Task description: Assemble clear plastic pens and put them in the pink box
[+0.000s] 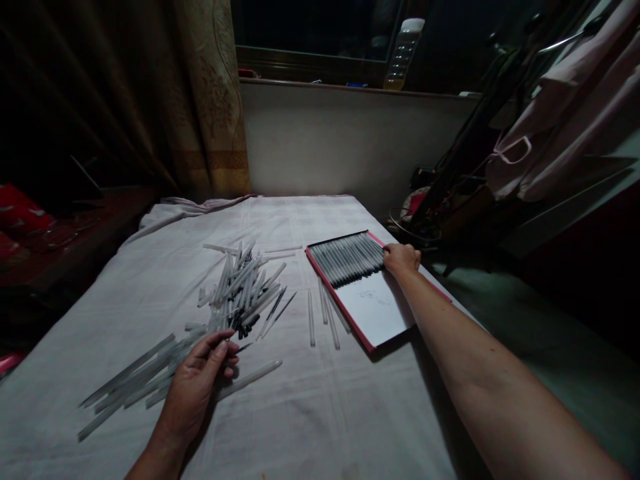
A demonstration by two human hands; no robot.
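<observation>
A shallow red-edged tray [345, 316] with a white bottom lies on the bed-like surface to the right. A neat row of clear pens with dark ends [345, 260] fills its far part. My right hand [401, 258] is closed at the right end of this row; what its fingers hold is hidden. My left hand [207, 367] is closed in a pinch beside a loose heap of clear pen barrels [247, 283], and what it holds is too small to make out. Small black pen parts [247, 325] lie just beyond its fingertips. Longer clear tubes [135, 377] spread out left of that hand.
A white cloth [310, 427] covers the surface. Several clear barrels [327, 313] lie beside the tray's left edge. One single barrel [250, 380] rests right of my left hand. Behind are a curtain [215, 100] and a sill with a plastic bottle [404, 53].
</observation>
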